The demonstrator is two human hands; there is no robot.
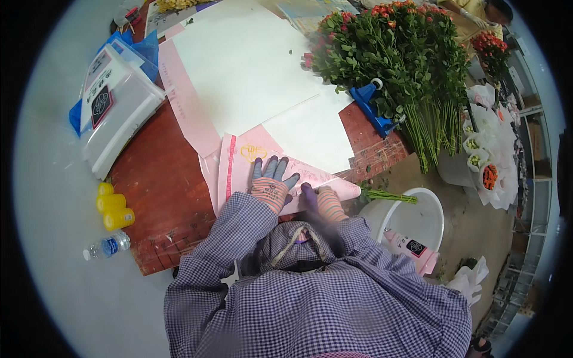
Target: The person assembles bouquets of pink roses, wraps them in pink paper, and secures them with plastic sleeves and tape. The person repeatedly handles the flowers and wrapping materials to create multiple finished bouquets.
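A pink flower wrapping sleeve [237,174] is folded to a cone across the near edge of the table, its narrow end to the right. My left hand [271,188], in a striped glove with grey fingers, lies flat on it with the fingers spread. By the sleeve's lower edge is my right hand [324,201], gloved too; its thumb points up, and its other fingers are partly hidden, so its grip is unclear. Cut green stems [391,196] stick out past the narrow end. White and pink wrapping sheets [241,67] lie beyond my hands.
Long-stemmed roses [389,58] are heaped at the back right beside a blue tape dispenser [371,107]. Plastic-wrapped packs [121,103], yellow rolls [111,203] and a water bottle [107,246] line the left. A white bucket [436,201] stands right; another person [474,18] is behind the roses.
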